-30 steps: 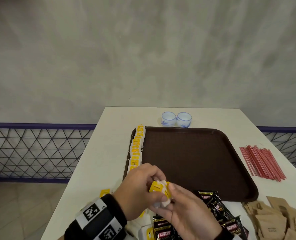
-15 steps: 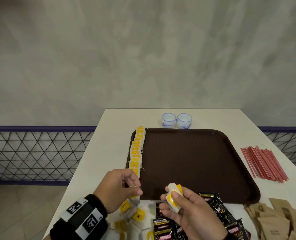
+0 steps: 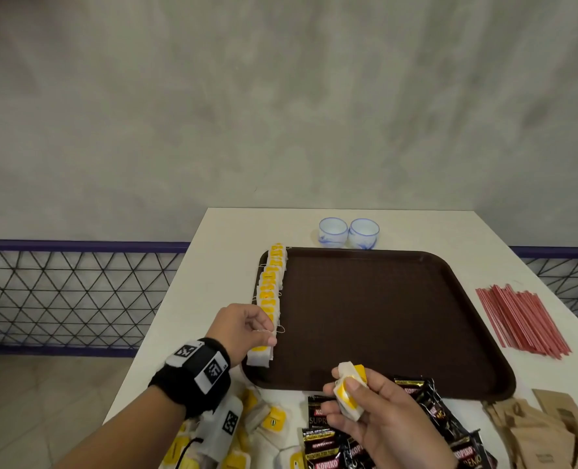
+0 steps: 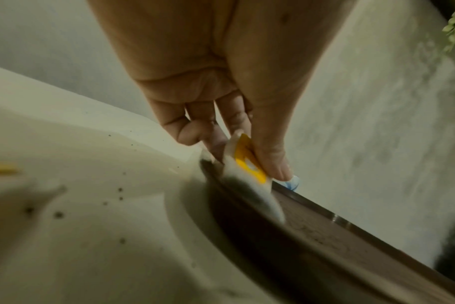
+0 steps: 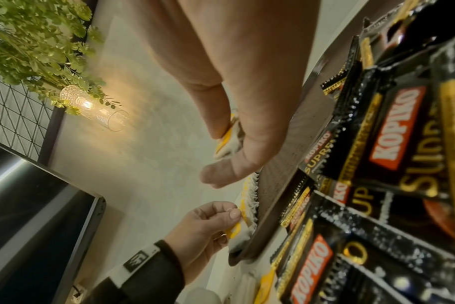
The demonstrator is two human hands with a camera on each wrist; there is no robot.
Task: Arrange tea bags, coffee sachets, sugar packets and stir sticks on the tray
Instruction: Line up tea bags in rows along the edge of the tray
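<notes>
A brown tray (image 3: 382, 316) lies on the white table, with a row of yellow-tagged tea bags (image 3: 272, 282) along its left edge. My left hand (image 3: 247, 330) pinches a tea bag (image 3: 260, 355) at the near end of that row, over the tray's front left corner. The left wrist view shows that tea bag (image 4: 249, 164) held between thumb and fingers above the tray rim (image 4: 247, 216). My right hand (image 3: 375, 421) grips a small bundle of tea bags (image 3: 348, 392) above the tray's near edge. The held bundle (image 5: 227, 139) also shows in the right wrist view.
Loose tea bags (image 3: 270, 421) lie at the near left, black coffee sachets (image 3: 321, 445) in front, brown sugar packets (image 3: 545, 431) at the near right. Red stir sticks (image 3: 521, 319) lie right of the tray. Two small cups (image 3: 348, 231) stand behind it.
My hands parted. The left hand carried one tea bag forward to the near end of the row on the tray. The right hand stayed near, holding the rest.
</notes>
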